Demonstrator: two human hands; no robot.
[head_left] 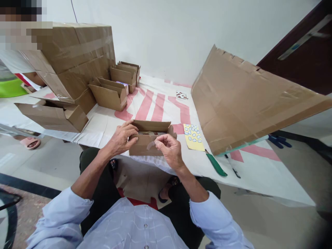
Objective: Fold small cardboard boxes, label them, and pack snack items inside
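Observation:
A small open cardboard box point(145, 144) sits at the near edge of the white and red covered table point(155, 103). My left hand point(121, 138) grips the box's left end, fingers curled over its rim. My right hand point(168, 147) is in front of the box and pinches a short strip of clear tape point(151, 145) against its front wall. Something lies inside the box, too hidden to name.
A yellow sheet of small stickers point(193, 137) lies right of the box, with a green-handled knife point(216, 165) and a dark pen point(233, 169) beyond. A big cardboard sheet point(246, 100) leans at the right. Several open small boxes point(110, 93) and a large taped carton point(75, 55) stand at the left.

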